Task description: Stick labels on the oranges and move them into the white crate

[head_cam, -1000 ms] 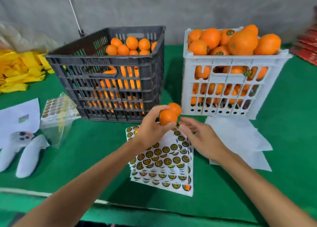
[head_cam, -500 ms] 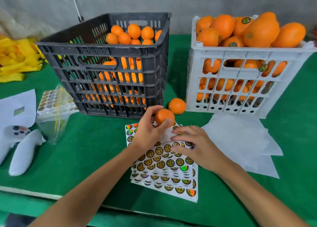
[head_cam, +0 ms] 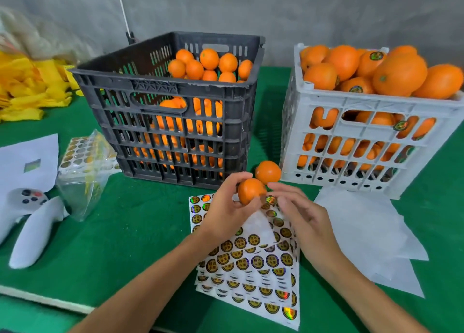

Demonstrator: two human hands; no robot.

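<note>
My left hand (head_cam: 227, 208) grips a small orange (head_cam: 249, 190) above the stack of label sheets (head_cam: 253, 265). My right hand (head_cam: 298, 212) pinches a round shiny label (head_cam: 271, 199) right next to that orange. A second orange (head_cam: 268, 172) lies on the green table between the two crates. The black crate (head_cam: 175, 111) holds unlabelled oranges at the back. The white crate (head_cam: 371, 141) on the right is heaped with oranges, some bearing labels.
White backing papers (head_cam: 371, 234) lie right of the sheets. A plastic bag with more label sheets (head_cam: 82, 161), a white game controller (head_cam: 27, 219) and a paper (head_cam: 27, 164) sit on the left. Yellow foam nets (head_cam: 27, 89) pile at the far left.
My right hand has lifted off the sheet with a label and come up to the orange in my left hand. The view has moved closer to the table.
</note>
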